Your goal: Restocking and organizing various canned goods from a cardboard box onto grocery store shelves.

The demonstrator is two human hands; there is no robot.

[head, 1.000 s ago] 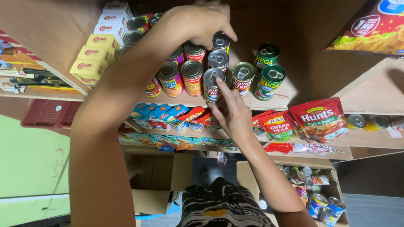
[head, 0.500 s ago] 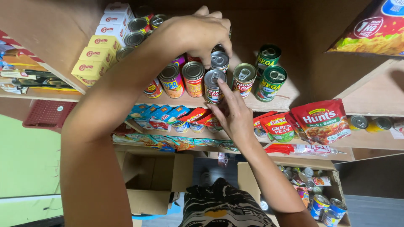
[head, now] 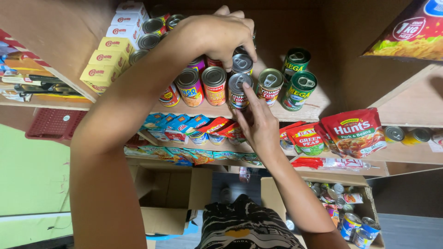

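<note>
Left hand [head: 221, 32] curls from above over a pull-tab can [head: 242, 62] in the back row of the top shelf [head: 318, 107], fingers closed round its rim. Right hand [head: 258, 122] sits below w/ fingers loosely spread, fingertips [head: 243, 87] touching the front-row can [head: 237, 90] (upright, long axis vertical), not gripping it.

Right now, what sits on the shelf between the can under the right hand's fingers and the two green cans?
In the head view, one can with a red and white label stands between the can the right hand touches and the green cans.

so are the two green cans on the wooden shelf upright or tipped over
Upright: both green cans stand on their bases on the wooden shelf, pull-tab lids facing the camera.
</note>
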